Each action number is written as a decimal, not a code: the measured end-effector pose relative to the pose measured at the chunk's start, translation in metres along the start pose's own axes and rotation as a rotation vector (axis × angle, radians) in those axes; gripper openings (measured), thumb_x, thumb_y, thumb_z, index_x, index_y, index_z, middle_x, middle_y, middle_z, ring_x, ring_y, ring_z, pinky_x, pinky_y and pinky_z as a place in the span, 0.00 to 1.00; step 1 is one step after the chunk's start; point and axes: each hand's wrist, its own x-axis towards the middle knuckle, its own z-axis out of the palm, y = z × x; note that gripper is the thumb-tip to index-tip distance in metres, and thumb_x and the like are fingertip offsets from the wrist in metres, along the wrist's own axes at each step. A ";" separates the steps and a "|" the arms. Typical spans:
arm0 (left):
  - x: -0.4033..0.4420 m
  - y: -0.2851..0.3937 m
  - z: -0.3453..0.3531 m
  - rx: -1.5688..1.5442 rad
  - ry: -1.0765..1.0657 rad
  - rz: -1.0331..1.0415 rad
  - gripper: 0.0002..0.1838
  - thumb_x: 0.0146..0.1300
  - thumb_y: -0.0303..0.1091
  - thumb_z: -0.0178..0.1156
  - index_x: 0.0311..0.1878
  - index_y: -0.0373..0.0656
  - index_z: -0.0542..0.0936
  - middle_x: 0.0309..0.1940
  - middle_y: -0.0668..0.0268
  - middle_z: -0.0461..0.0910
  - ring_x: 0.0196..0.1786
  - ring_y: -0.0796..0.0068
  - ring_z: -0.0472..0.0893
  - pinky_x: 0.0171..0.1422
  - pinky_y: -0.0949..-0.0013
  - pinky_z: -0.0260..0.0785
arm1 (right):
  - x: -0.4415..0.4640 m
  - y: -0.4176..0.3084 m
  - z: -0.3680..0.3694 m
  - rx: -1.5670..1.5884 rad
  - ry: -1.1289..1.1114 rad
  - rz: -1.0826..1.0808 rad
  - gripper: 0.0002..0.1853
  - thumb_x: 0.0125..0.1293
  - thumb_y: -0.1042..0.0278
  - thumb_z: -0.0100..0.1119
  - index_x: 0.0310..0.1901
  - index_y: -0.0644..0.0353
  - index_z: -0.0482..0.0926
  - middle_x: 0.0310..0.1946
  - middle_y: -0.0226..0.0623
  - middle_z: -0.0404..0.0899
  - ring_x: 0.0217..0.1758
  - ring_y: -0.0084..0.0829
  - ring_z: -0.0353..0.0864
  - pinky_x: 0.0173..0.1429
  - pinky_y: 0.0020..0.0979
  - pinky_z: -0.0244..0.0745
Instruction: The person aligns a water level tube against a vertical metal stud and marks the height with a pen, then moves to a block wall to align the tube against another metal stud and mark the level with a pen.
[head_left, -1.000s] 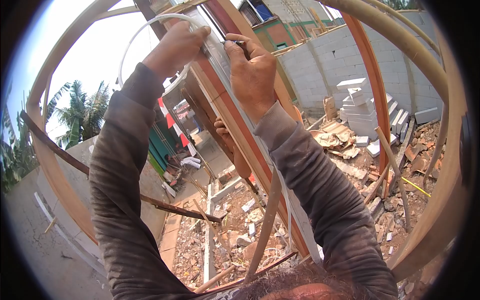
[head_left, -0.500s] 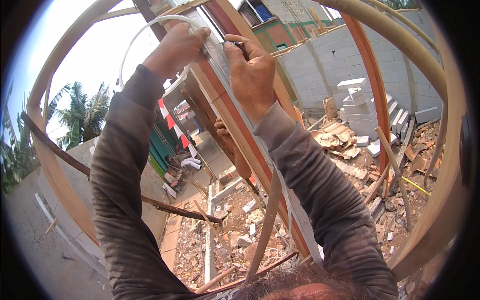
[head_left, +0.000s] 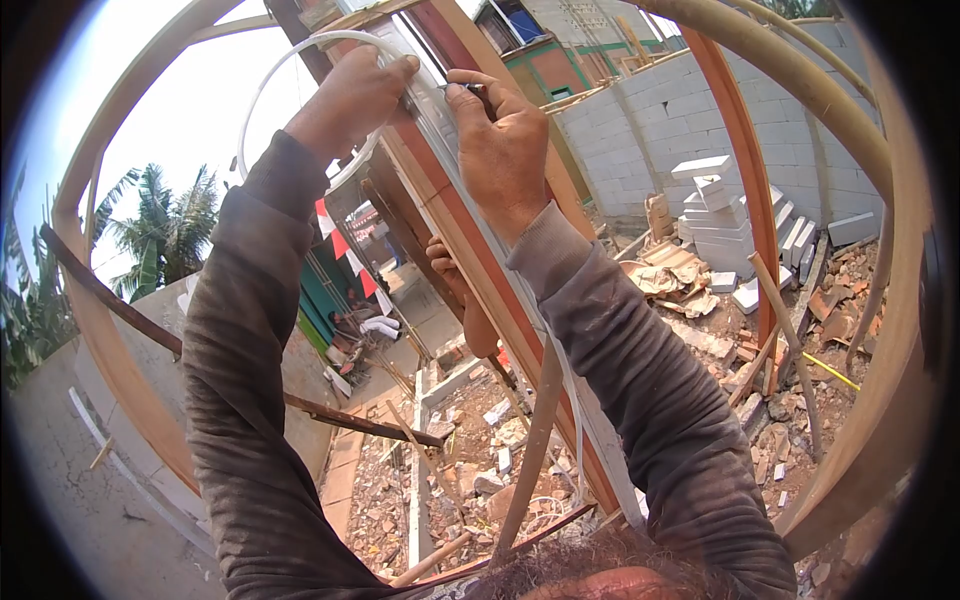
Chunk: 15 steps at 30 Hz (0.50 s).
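Note:
My left hand is raised at the top, its fingers closed on a thin white hose that loops out to the left. The hose lies near a pale metal-like strip on a tilted wooden post. Close by on the right, my right hand pinches a small dark, thin object between thumb and fingers, against the strip. The object's exact kind is too small to make out. Another person's hand rests against the post lower down, with the forearm below it.
Curved-looking wooden beams and a bamboo pole frame the view. Stacked white blocks stand by a grey block wall. Rubble covers the ground. A slanting dark stick crosses at left. Red and white flags hang behind.
Both my hands stay in nearly the same place. The other person's forearm behind the post has shifted slightly.

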 end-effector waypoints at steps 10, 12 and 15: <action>0.001 -0.011 0.001 0.023 -0.007 0.053 0.38 0.53 0.38 0.79 0.67 0.36 0.78 0.42 0.45 0.82 0.49 0.52 0.82 0.51 0.57 0.77 | 0.000 0.002 -0.002 0.007 -0.009 0.005 0.12 0.74 0.71 0.61 0.50 0.72 0.85 0.37 0.39 0.88 0.37 0.21 0.85 0.40 0.26 0.80; 0.001 -0.011 0.001 -0.034 -0.020 0.014 0.38 0.53 0.38 0.79 0.67 0.36 0.78 0.42 0.45 0.82 0.49 0.52 0.82 0.51 0.57 0.76 | 0.000 0.003 -0.002 0.010 -0.009 0.006 0.12 0.74 0.71 0.61 0.50 0.72 0.85 0.37 0.39 0.88 0.37 0.21 0.85 0.40 0.26 0.80; -0.001 0.000 -0.001 0.045 -0.010 0.067 0.38 0.53 0.38 0.79 0.67 0.36 0.78 0.42 0.45 0.81 0.48 0.52 0.82 0.50 0.57 0.76 | 0.001 0.005 -0.001 0.016 -0.008 -0.003 0.12 0.74 0.71 0.61 0.50 0.72 0.85 0.37 0.39 0.88 0.36 0.21 0.84 0.40 0.26 0.80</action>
